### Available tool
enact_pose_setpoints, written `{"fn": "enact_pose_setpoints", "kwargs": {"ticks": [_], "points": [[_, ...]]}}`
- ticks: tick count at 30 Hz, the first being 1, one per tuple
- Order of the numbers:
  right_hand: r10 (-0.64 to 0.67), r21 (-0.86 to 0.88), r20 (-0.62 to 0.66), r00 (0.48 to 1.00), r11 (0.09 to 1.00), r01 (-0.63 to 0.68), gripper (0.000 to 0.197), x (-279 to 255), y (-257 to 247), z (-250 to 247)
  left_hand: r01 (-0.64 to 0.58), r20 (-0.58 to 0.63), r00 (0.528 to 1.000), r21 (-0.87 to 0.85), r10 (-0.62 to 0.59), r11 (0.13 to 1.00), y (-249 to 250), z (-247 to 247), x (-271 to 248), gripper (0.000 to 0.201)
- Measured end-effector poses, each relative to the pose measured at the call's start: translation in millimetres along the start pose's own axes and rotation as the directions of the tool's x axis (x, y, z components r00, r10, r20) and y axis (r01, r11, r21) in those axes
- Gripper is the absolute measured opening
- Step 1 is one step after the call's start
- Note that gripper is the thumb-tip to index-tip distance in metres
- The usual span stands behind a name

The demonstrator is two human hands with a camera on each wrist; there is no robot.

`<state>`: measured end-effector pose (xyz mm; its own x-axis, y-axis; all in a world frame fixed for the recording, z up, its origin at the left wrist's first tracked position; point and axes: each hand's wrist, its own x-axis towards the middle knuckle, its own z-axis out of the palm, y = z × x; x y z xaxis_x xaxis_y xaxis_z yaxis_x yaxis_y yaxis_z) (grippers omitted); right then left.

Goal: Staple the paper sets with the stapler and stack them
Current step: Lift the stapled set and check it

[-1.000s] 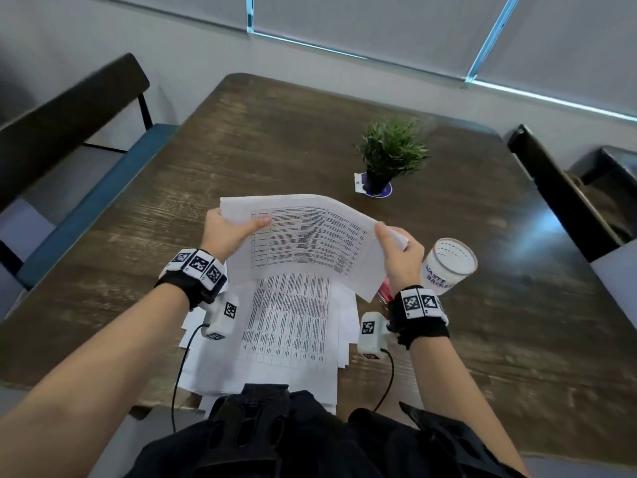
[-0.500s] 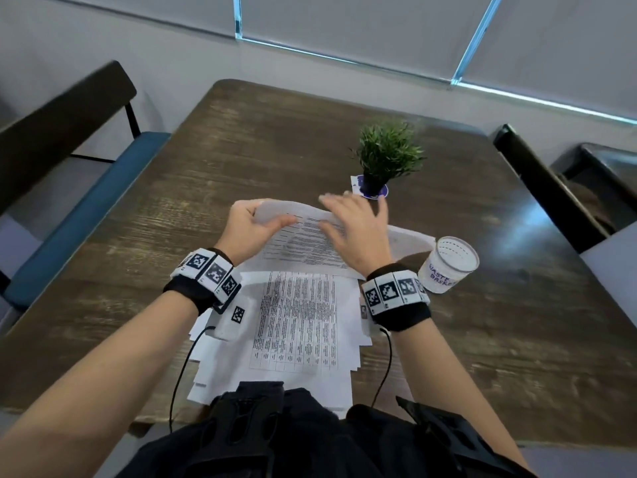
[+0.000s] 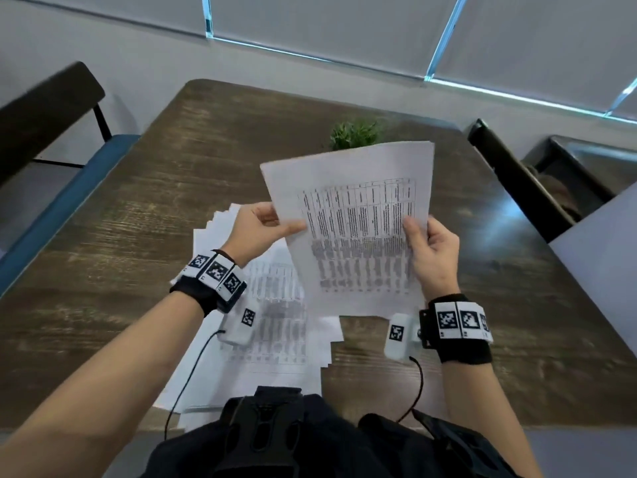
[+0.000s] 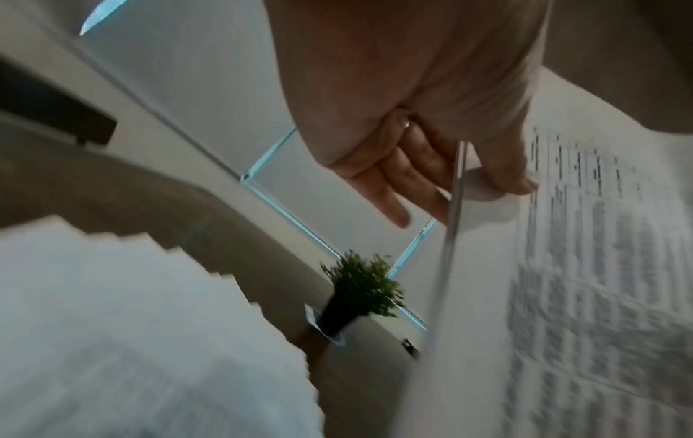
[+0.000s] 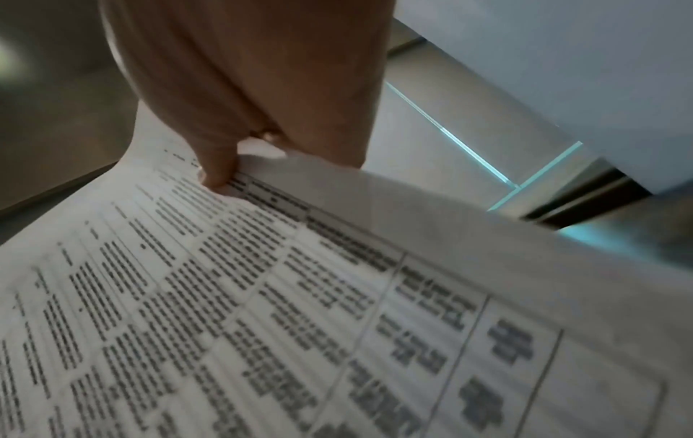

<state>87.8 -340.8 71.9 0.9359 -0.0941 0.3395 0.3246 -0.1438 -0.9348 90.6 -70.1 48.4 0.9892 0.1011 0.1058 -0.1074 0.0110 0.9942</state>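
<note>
Bare table (image 3: 144, 188) lies open on the left; the potted plant (image 3: 355, 132) stands beyond the fanned paper pile (image 3: 275, 339).

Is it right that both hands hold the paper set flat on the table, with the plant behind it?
Not flat on the table: both hands, left hand and right hand, hold the paper set raised above the table, per the head view. The plant is behind it.

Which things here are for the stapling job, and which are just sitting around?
For the job:
held paper set, gripped by left hand and right hand
paper pile on the table

Just there:
potted plant
bench
</note>
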Motion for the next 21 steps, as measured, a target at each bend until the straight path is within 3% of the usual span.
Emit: {"fn": "enact_pose_setpoints", "kwargs": {"ticks": [3,5,8,17,21], "points": [[0.091,0.067,0.001,0.996,0.994,-0.091,0.016,-10,2,-18,0.056,0.002,0.998,-0.049,-0.056,0.997,-3,52,-7,0.036],[0.132,0.079,0.008,0.991,0.988,-0.132,0.029,-14,4,-30,0.056,-0.007,0.998,-0.062,-0.057,0.997,-7,80,-13,0.033],[0.222,0.116,0.010,0.975,0.968,-0.222,0.028,-17,5,-46,0.006,-0.002,1.000,-0.068,-0.006,0.998,-6,107,-23,0.026],[0.296,0.130,0.055,0.954,0.945,-0.301,0.043,-21,25,-73,-0.086,-0.074,0.994,-0.081,0.080,0.993,1,129,-39,0.022],[0.256,0.151,0.051,0.965,0.954,-0.261,0.037,-21,17,-72,-0.124,-0.077,0.990,-0.073,0.119,0.990,13,133,-44,0.030]]}}
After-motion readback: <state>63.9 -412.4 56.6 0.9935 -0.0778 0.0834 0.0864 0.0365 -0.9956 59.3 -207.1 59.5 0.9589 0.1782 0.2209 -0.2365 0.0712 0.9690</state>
